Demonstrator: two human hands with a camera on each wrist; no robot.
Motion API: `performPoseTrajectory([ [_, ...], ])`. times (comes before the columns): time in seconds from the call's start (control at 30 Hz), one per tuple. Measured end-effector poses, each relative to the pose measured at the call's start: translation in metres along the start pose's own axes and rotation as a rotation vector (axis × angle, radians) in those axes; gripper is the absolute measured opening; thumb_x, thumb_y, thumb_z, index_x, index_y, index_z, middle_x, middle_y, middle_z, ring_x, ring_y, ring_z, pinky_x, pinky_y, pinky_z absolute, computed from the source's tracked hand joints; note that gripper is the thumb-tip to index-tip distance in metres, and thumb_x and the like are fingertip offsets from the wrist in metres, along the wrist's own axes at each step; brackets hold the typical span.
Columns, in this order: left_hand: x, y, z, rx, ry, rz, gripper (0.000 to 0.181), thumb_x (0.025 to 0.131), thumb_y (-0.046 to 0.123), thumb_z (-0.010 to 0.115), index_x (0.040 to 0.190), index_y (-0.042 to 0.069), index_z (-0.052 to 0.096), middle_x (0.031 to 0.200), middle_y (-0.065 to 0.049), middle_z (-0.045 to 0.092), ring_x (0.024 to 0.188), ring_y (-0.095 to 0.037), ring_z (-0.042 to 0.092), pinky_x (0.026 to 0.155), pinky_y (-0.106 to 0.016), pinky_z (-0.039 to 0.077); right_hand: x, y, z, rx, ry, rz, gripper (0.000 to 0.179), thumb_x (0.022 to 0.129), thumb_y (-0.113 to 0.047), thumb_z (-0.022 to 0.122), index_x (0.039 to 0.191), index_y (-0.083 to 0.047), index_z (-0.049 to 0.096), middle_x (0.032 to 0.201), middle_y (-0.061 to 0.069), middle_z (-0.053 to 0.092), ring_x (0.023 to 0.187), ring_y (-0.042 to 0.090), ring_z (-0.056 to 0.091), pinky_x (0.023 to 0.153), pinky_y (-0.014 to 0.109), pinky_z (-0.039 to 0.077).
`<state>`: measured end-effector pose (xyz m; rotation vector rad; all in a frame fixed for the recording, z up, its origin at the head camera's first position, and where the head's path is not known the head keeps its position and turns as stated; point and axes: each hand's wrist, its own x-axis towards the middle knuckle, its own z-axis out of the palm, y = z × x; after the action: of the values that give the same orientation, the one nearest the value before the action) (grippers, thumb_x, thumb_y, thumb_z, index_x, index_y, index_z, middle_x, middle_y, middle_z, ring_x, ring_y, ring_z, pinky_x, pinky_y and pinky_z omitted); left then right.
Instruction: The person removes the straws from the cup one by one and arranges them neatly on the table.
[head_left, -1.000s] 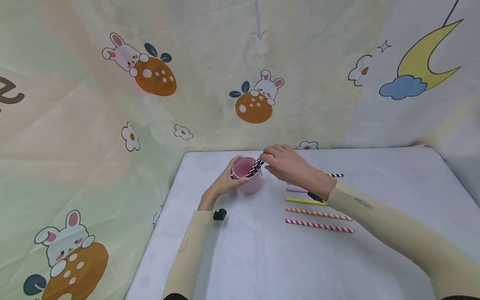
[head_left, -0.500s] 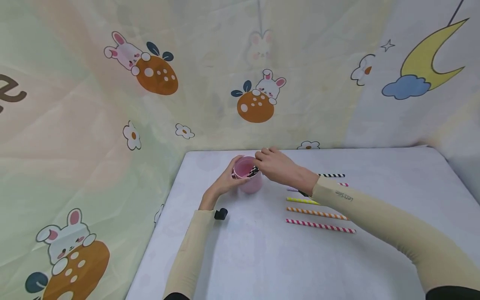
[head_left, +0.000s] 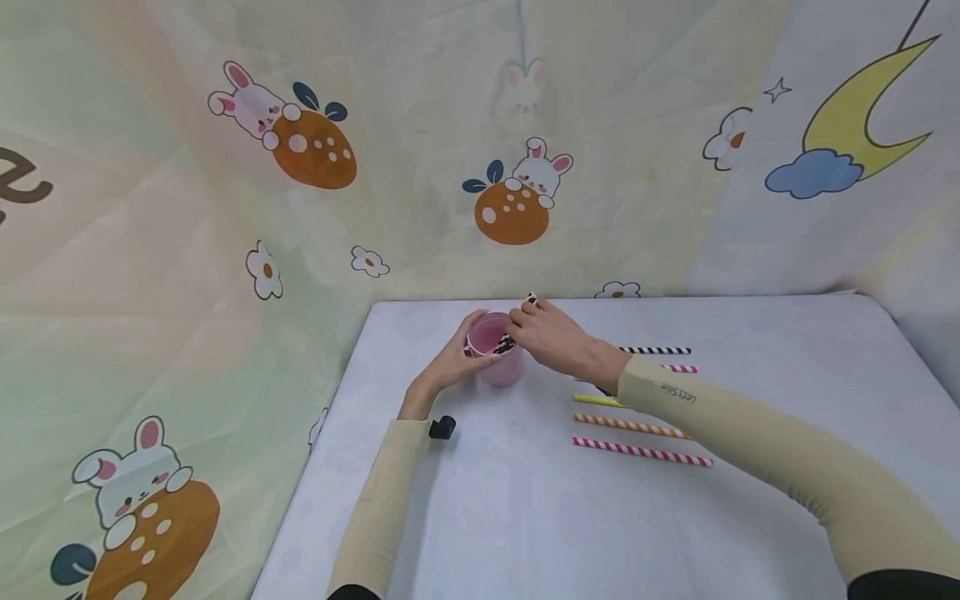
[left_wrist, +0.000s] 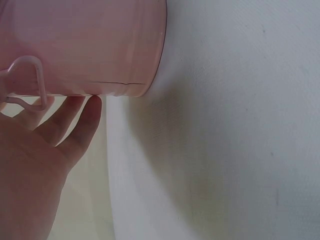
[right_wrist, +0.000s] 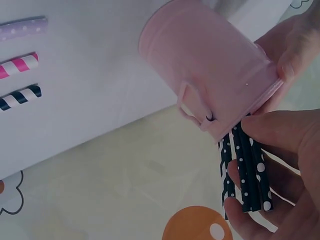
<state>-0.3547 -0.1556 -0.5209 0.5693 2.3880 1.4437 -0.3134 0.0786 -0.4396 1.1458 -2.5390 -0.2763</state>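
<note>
My left hand (head_left: 452,364) holds a small pink pail (head_left: 504,372) by its rim near the table's back left, thumb on the near side and fingers on the far side. The left wrist view shows a loop lug on the pail's wall. My right hand (head_left: 558,339) pinches a bunch of black paper straws with white dots (right_wrist: 247,172) between thumb and fingers at the pail's mouth. The straws' lower ends lean inside the pail (head_left: 505,343). Their upper ends stick out past my fingers.
Paper straws lie in a row on the white table: black-striped (head_left: 656,351), pink-striped (head_left: 678,368), purple dotted (right_wrist: 22,29), yellow (head_left: 598,400), orange-striped (head_left: 630,426) and red-striped (head_left: 641,452). My right forearm covers some. A printed cloth backdrop (head_left: 420,167) rises behind the table.
My right hand has moved left to the pail, and the dotted straws have gone deeper into it. Their upper ends now show above my fingers. My left hand has kept its hold.
</note>
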Motion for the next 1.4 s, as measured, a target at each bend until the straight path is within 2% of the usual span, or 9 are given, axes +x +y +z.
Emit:
performPoseTrajectory([
  [0.03, 0.002, -0.005, 0.001, -0.002, 0.009, 0.003, 0.095, 0.089, 0.031, 0.077, 0.161, 0.028, 0.015, 0.155, -0.007, 0.038, 0.135, -0.025, 0.045, 0.109, -0.045, 0.043, 0.0, 0.0, 0.0, -0.001, -0.004, 0.003, 0.026, 0.093, -0.012, 0.071, 0.119, -0.009, 0.07, 0.113, 0.007, 0.069, 0.106, 0.026, 0.062, 0.092, 0.039, 0.051],
  [0.23, 0.002, -0.008, 0.002, -0.007, 0.039, 0.021, 0.093, 0.086, 0.034, 0.08, 0.158, 0.033, 0.021, 0.151, -0.002, 0.042, 0.132, -0.024, 0.048, 0.107, -0.047, 0.045, 0.001, -0.002, 0.001, 0.0, 0.001, 0.013, 0.026, 0.092, -0.013, 0.073, 0.118, -0.01, 0.071, 0.113, 0.007, 0.07, 0.106, 0.025, 0.063, 0.093, 0.039, 0.051],
  [0.47, 0.001, -0.008, 0.003, 0.001, 0.041, 0.025, 0.096, 0.085, 0.04, 0.08, 0.159, 0.029, 0.021, 0.15, 0.001, 0.043, 0.133, -0.024, 0.048, 0.106, -0.048, 0.047, 0.002, -0.003, 0.0, 0.04, -0.015, 0.017, 0.021, 0.095, -0.013, 0.069, 0.116, -0.014, 0.073, 0.116, 0.006, 0.071, 0.109, 0.025, 0.064, 0.093, 0.039, 0.05],
  [0.67, 0.001, -0.009, 0.003, 0.005, 0.044, 0.017, 0.095, 0.084, 0.042, 0.08, 0.158, 0.032, 0.021, 0.149, 0.003, 0.043, 0.132, -0.023, 0.048, 0.106, -0.047, 0.046, 0.0, 0.0, -0.003, 0.034, 0.01, 0.015, 0.021, 0.093, -0.013, 0.072, 0.114, -0.015, 0.074, 0.112, 0.006, 0.071, 0.106, 0.025, 0.064, 0.093, 0.04, 0.052],
  [0.87, 0.001, -0.011, 0.003, 0.006, 0.058, 0.012, 0.092, 0.083, 0.044, 0.081, 0.156, 0.041, 0.024, 0.149, 0.005, 0.043, 0.133, -0.022, 0.048, 0.108, -0.049, 0.045, -0.002, 0.004, -0.008, 0.034, 0.047, 0.015, 0.021, 0.09, -0.014, 0.075, 0.112, -0.015, 0.075, 0.106, 0.007, 0.069, 0.103, 0.026, 0.065, 0.091, 0.04, 0.053],
  [1.03, 0.001, -0.011, 0.003, 0.003, 0.056, 0.009, 0.089, 0.083, 0.044, 0.081, 0.151, 0.049, 0.024, 0.15, 0.006, 0.043, 0.135, -0.02, 0.046, 0.11, -0.049, 0.043, -0.005, 0.008, -0.016, 0.038, 0.028, 0.035, 0.023, 0.089, -0.015, 0.077, 0.112, -0.015, 0.075, 0.106, 0.006, 0.069, 0.102, 0.025, 0.064, 0.09, 0.039, 0.053],
  [1.4, 0.001, -0.01, 0.004, 0.0, 0.059, 0.031, 0.09, 0.084, 0.04, 0.081, 0.154, 0.043, 0.025, 0.148, 0.006, 0.044, 0.134, -0.019, 0.047, 0.111, -0.048, 0.042, -0.014, 0.016, -0.026, 0.103, 0.031, 0.081, 0.022, 0.091, -0.015, 0.075, 0.113, -0.016, 0.075, 0.111, 0.005, 0.069, 0.105, 0.025, 0.063, 0.093, 0.039, 0.051],
])
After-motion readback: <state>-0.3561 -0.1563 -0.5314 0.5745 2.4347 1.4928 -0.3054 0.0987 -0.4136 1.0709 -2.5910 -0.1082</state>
